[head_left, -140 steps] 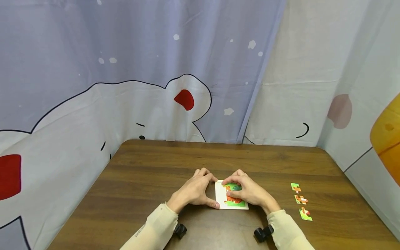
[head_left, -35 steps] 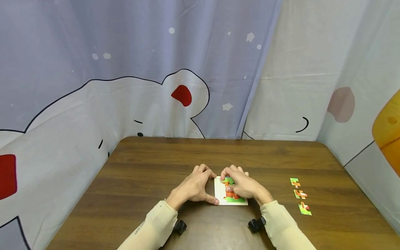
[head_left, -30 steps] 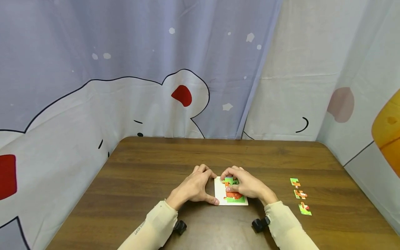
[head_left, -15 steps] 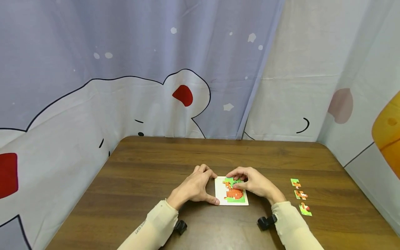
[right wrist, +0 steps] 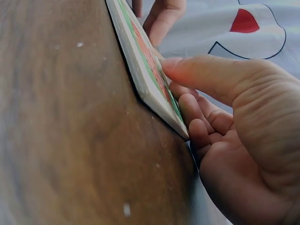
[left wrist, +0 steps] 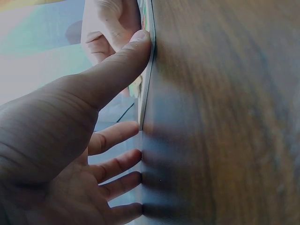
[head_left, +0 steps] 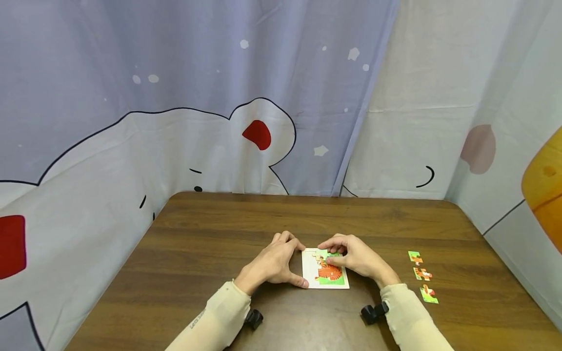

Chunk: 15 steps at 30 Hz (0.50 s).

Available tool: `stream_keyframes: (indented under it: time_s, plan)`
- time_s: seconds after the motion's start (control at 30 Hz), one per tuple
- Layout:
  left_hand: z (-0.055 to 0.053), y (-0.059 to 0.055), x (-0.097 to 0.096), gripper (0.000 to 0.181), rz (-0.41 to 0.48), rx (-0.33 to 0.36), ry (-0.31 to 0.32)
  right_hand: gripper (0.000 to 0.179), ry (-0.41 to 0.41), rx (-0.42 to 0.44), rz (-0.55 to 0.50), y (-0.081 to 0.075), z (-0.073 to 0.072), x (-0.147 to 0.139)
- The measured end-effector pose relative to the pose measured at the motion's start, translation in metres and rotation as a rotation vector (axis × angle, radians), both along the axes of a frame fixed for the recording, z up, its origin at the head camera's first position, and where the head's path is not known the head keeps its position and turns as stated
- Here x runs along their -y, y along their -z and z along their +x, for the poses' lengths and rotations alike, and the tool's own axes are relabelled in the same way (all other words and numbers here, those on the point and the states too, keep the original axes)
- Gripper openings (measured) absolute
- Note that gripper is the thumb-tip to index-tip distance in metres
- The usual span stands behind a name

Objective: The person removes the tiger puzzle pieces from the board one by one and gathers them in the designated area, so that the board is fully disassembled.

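the puzzle board (head_left: 309, 269) lies flat between both hands. the left hand (head_left: 273, 263) is spread wide, thumb and forefinger at its two left corners. the right hand (head_left: 362, 258) touches the tiger-orange picture (head_left: 331, 274) with its thumb; whether it pinches anything is unclear.

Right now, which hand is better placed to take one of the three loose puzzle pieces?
Probably the right hand: it is nearer the loose puzzle pieces, which lie on its side. The left hand is farther away, touching the puzzle board on its left side.
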State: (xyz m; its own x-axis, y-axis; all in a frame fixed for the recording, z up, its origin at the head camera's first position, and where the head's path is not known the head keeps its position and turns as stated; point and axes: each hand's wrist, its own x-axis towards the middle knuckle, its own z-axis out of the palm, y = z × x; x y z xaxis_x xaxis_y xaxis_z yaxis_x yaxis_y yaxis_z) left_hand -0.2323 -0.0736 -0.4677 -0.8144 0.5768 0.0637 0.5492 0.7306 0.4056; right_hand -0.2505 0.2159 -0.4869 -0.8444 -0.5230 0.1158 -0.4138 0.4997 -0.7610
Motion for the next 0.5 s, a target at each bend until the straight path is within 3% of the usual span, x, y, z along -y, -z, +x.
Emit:
stream_keyframes:
  time_s: [0.5]
  plan:
    - [0.0006, -0.0011, -0.0004, 0.091, -0.003, -0.001, -0.004, 0.03, 0.027, -0.023, -0.098, -0.0101, 0.0028, -0.0052]
